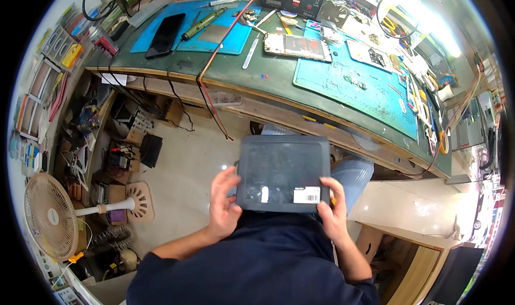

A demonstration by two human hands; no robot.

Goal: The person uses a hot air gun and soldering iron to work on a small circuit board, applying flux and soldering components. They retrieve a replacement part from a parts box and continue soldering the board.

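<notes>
A flat, dark grey plastic case (284, 168) with a smoky see-through lid lies at my lap, a white barcode label (306, 195) on its near right corner. What is inside cannot be made out. My right hand (333, 211) grips the case by this corner, thumb on the edge and the other fingers partly hidden beside and below it. Along the left edge of the case is my left hand (221, 203), its fingers curved but apart. The fingertips are close to that edge; whether they touch it is hard to tell.
Ahead stands a green-topped workbench (198, 68) with a black phone (166, 35), an opened device (298, 46), a green pen-shaped tool (203, 24) and a teal cutting mat (348, 93). A red cable (219, 47) hangs over its front edge. A beige fan (51, 216) is at left.
</notes>
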